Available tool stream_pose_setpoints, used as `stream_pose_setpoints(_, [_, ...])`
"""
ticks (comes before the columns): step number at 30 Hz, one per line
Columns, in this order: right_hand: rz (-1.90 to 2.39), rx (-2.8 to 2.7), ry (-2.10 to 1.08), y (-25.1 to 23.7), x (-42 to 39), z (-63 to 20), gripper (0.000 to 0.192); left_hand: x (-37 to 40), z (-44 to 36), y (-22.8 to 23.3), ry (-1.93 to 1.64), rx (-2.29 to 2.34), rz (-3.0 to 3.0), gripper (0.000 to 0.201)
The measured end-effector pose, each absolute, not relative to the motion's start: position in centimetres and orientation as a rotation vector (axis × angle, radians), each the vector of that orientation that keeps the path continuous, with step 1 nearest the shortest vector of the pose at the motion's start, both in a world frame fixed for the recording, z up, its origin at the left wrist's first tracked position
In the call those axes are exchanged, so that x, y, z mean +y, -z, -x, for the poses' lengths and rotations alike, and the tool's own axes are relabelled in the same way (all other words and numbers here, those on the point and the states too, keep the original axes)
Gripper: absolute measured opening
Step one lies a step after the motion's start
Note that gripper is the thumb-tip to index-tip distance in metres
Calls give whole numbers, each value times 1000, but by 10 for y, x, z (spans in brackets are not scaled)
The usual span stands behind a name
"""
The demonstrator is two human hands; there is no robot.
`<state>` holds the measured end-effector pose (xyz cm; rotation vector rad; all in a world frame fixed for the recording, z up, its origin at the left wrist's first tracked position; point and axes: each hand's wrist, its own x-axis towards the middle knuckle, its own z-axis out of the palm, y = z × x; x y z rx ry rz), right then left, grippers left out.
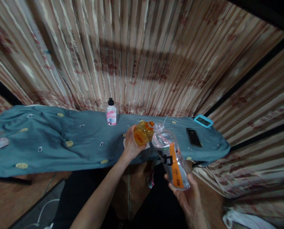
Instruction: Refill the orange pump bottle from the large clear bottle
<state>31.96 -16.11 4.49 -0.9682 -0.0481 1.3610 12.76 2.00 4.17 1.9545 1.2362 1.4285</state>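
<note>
Holding a small orange bottle (143,133) tilted, the left hand (130,143) wraps its body, mouth touching the neck of a clear bottle (172,157). The right hand (189,194) cups that one's base. Both seem light, thin plastic, probably slippery; grip mid-body. Desk (49,143) edge is just beyond, open room left.

We read one large black character, resembling "力", on white-and-orange label of clear bottle (172,156); smaller print there too blurred. Pink label on small bottle (111,115): illegible. Blue device (203,121) display: unreadable.
</note>
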Motion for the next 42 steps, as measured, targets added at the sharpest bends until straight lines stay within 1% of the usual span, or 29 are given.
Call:
stream_pose_setpoints(5, [934, -123, -1392, -39, -171, -335, 48, 19, -138, -40, -1435, 1227, -1910, 88])
stream_pose_setpoints(9, [930, -124, -1404, -44, -174, -333, 47, 20, -138, -38, -1408, 1246, -1885, 87])
stream_pose_setpoints(16, [1009, 58, -1297, -67, -176, -313, 58, 21, -134, -45, -1447, 1162, -1867, 80])
stream_pose_setpoints(20, [974, 63, -1344, -68, -179, -307, 56, 25, -132, -37, -1442, 1175, -1845, 88])
stream_pose_setpoints(24, [982, 159, -1277, -71, -178, -299, 72, 31, -130, -26, -1443, 1161, -1818, 96])
stream_pose_setpoints(26, [982, 194, -1263, -70, -180, -297, 76, 33, -129, -22, -1451, 1163, -1807, 99])
stream_pose_setpoints(33, [889, -7, -1382, -42, -197, -311, 63, 37, -128, -20, -1443, 1148, -1782, 101])
stream_pose_setpoints(37, [884, -160, -1384, -36, -200, -316, 57, 37, -128, -20, -1432, 1156, -1765, 101])
stream_pose_setpoints(39, [904, -196, -1358, -38, -199, -315, 60, 36, -128, -22, -1426, 1152, -1762, 101])
stream_pose_setpoints(42, [980, -152, -1285, -48, -198, -308, 74, 35, -127, -27, -1420, 1140, -1756, 99])
